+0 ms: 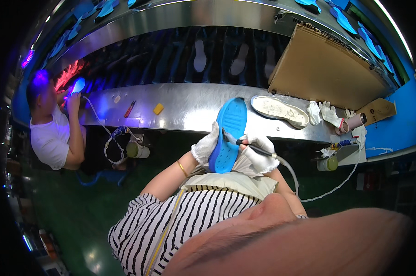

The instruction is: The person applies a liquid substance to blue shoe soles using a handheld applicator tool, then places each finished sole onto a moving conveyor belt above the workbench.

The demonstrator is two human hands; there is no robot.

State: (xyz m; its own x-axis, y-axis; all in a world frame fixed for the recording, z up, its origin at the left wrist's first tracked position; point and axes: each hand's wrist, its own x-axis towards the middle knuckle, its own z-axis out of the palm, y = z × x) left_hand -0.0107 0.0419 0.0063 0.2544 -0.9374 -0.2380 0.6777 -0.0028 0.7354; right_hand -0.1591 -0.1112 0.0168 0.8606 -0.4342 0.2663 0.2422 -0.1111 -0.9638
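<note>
My left hand (207, 146), in a white glove, grips the left edge of a blue shoe sole (234, 115). The sole is tilted up in front of my lap, by the bench's near edge, its ridged and dotted inner face showing. In my white-gloved right hand (259, 161) is a brush with a dark handle (258, 150), its grey tip over the sole's middle, near the left side; whether it touches, I cannot tell. A pale hose (291, 175) runs from the handle's end. Behind the blue sole to the right lies a white sole (280, 111).
The metal bench (180, 99) carries a yellow block (158, 109), a red-handled tool (130, 109), white gloves (329, 113), tubes (355, 121) and a cardboard box (327, 66). Beyond runs a dark conveyor with soles (199, 56). A co-worker (51, 133) at left holds a sole. A container (327, 163) hangs at right.
</note>
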